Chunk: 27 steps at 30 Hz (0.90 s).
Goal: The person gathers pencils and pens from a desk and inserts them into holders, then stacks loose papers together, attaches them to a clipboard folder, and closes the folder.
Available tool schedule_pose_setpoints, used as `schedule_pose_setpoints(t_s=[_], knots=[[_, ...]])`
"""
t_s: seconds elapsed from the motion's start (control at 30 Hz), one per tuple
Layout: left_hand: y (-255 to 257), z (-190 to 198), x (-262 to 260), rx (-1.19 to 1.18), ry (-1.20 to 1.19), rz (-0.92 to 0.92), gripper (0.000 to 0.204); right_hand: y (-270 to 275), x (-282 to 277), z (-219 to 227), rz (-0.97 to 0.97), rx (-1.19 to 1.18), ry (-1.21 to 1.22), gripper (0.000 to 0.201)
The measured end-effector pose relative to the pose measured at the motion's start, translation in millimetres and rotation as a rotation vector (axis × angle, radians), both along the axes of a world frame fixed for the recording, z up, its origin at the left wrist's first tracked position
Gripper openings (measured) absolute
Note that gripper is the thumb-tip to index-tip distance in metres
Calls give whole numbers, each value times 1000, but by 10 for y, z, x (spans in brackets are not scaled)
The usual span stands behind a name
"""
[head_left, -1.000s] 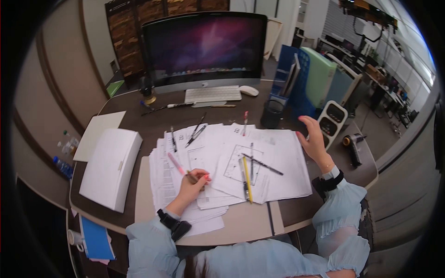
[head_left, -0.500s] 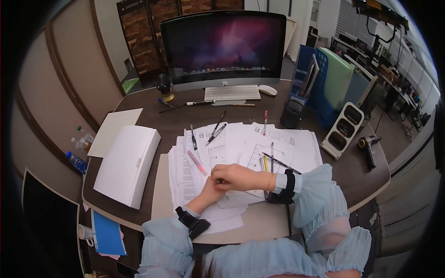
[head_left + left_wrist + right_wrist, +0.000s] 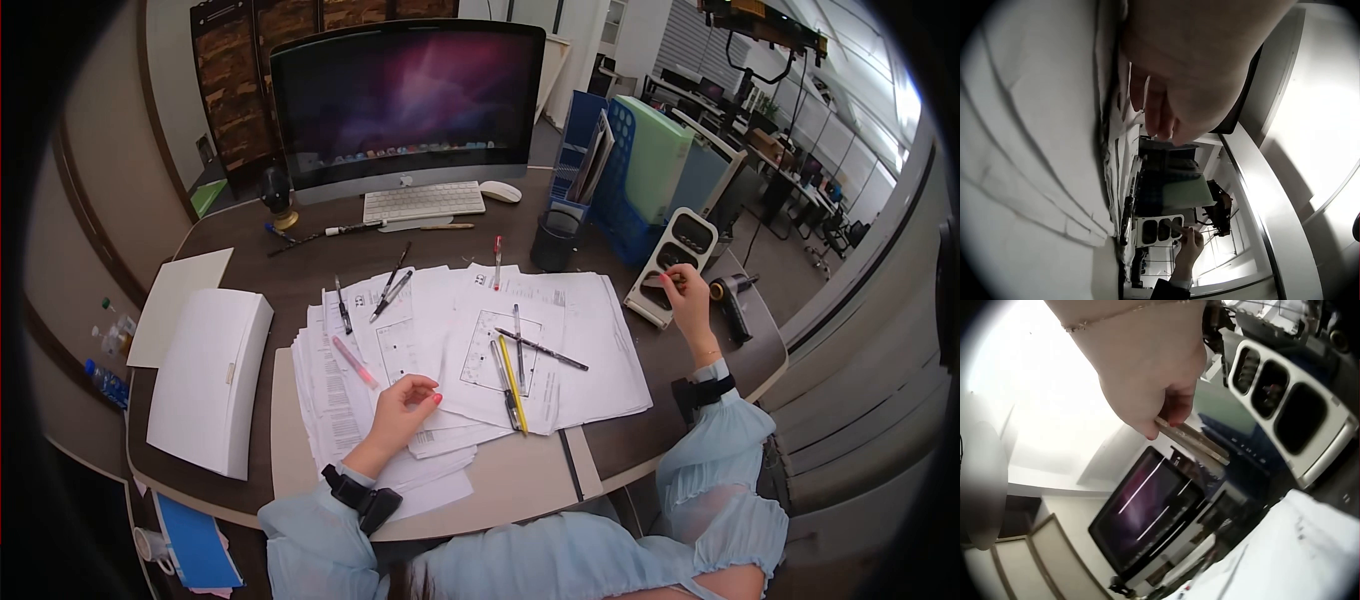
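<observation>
moved apart from the left hand since the earlier frame; in the head view, reaching with the right hand to the white three-slot organizer, pens, pink highlighter and yellow pencil left loose on the papers. in the left wrist view, showing left fingers bent loosely, apparently empty. in the right wrist view, pinching a slim brown object narrowly between thumb and fingers, held off the papers but not set down, outside the slots.

Pale blue top, sheer gathered sleeves; pink nails; black wrist straps behind left grip and right grip, thin bracelet behind the latter.
</observation>
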<state>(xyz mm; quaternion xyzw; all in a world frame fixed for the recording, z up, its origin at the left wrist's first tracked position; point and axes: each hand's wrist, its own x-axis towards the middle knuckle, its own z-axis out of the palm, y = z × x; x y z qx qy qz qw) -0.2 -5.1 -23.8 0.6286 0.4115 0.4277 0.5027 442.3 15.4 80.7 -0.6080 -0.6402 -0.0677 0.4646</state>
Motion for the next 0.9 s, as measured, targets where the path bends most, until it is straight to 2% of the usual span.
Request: schedule_pose_setpoints(t_s=[0.03,0.1,0.13,0.2,0.23,0.4,0.47,0.53,0.57,0.6,0.67,0.7,0.73,0.8,0.9], knots=[[-3,-15,-1,-4,-1,1,20,-12,98,-56,1,-4,-1,8],[19,-45,-7,-27,-17,20,18,-18,238,-180,-34,-113,-237,13],[29,-41,-7,-25,-14,28,18,15,310,-264,-27,-110,-235,13],[21,-36,-12,-53,-101,32,16,76,406,-433,-58,-133,-435,16],[16,-42,-19,-53,-95,46,16,54,375,-440,-93,-210,-438,23],[43,-63,-26,-45,-82,27,16,-40,131,-407,-150,-255,-463,39],[46,-64,-27,-46,-77,24,16,-93,-182,-286,-109,-105,-521,35],[37,-72,-20,-53,-68,15,15,-105,-531,-205,70,-104,-461,28],[35,-73,-17,-64,-90,20,15,-89,-709,-199,187,-187,-414,30],[33,-72,-10,-73,-113,24,15,-81,-934,-229,276,-364,-216,34],[33,-39,-8,-85,-94,23,14,36,-1295,-342,427,-516,-378,58],[29,-25,-22,-90,-78,28,14,54,-1535,-293,401,-737,-523,73],[31,-32,-34,-86,-75,39,14,74,-1674,-327,411,-730,-525,73],[47,-71,-45,-78,-150,23,14,91,-1907,-433,468,-709,-688,81],[43,-71,-43,-75,-172,21,14,95,-2030,-489,471,-668,-713,79]])
